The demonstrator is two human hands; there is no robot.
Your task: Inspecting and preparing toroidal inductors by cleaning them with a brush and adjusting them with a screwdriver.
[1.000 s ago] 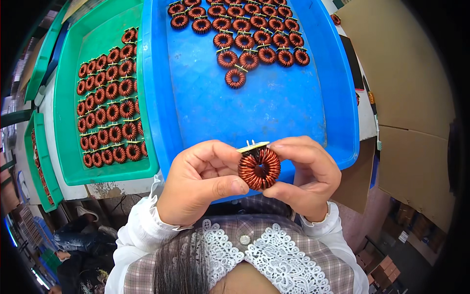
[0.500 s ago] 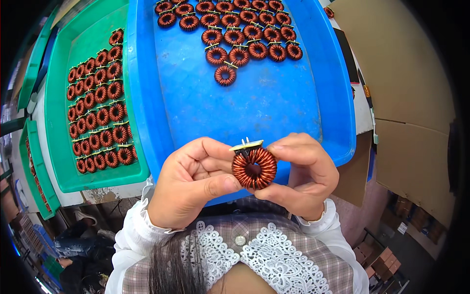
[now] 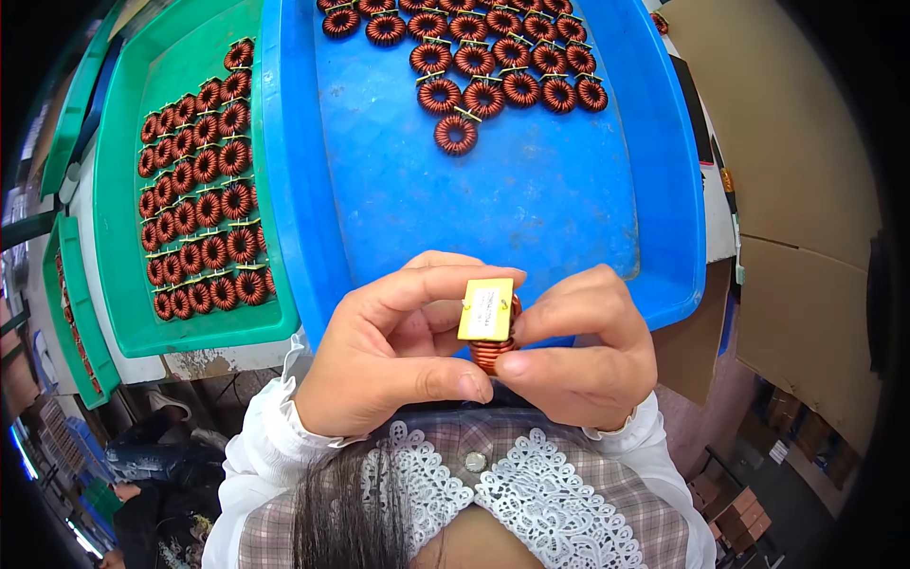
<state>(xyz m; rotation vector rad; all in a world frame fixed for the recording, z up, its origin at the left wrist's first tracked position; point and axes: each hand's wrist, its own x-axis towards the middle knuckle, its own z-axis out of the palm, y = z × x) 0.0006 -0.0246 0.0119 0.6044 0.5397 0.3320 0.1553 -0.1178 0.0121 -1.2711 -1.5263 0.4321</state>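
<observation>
I see left hand (image 3: 379,341) and right hand (image 3: 590,346) both pinching one copper coil (image 3: 488,355), fingers on it from either side, its yellow board (image 3: 487,309), label showing, between them. Blue tray (image 3: 474,209) stretches beyond the fingers, other coils (image 3: 455,136) inside; green tray (image 3: 192,68) off to their left.

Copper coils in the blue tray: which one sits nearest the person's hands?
The single coil in front of the row of five in the blue tray; every other coil there lies farther up the picture.
</observation>
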